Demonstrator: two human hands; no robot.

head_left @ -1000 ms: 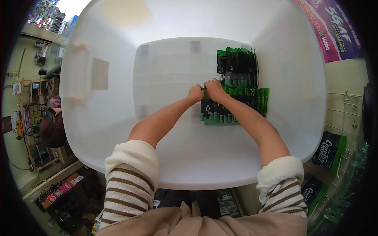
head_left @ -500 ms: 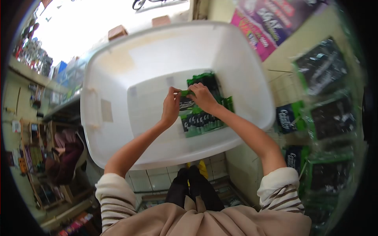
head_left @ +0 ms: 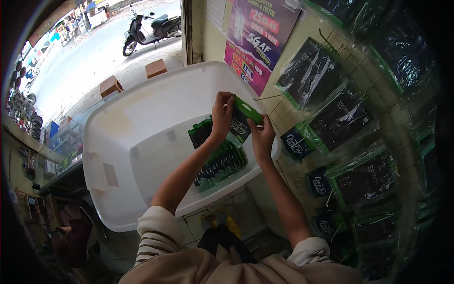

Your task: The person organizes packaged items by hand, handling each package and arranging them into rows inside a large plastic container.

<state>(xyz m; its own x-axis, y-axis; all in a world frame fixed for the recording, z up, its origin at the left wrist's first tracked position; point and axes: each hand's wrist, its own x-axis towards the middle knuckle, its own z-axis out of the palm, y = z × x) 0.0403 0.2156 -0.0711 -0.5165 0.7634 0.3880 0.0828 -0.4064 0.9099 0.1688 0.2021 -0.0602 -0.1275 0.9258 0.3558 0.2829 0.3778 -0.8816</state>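
Observation:
A flat green-and-black packet [head_left: 240, 124] with white lettering and a hang hole in its green top is held up over the right part of a large white plastic tub [head_left: 156, 102]. My left hand [head_left: 222, 115] pinches its upper left edge. On its right, my right hand [head_left: 263, 138] grips the green top edge between thumb and fingers. Below my hands, several similar packets [head_left: 221, 163] lie overlapped in rows on the tub floor. My left forearm partly covers them.
On the right wall, wire racks hold plastic-wrapped dark packs [head_left: 364, 177] and smaller packets [head_left: 297, 143]. A purple poster [head_left: 257, 40] hangs behind the tub. Bricks [head_left: 156, 68] and a parked scooter [head_left: 152, 32] are beyond it. Another person [head_left: 71, 232] sits at lower left.
Both hands have lifted the packet from low in the tub up toward the racks on the right. The view has turned right and up, showing more of the street and wall.

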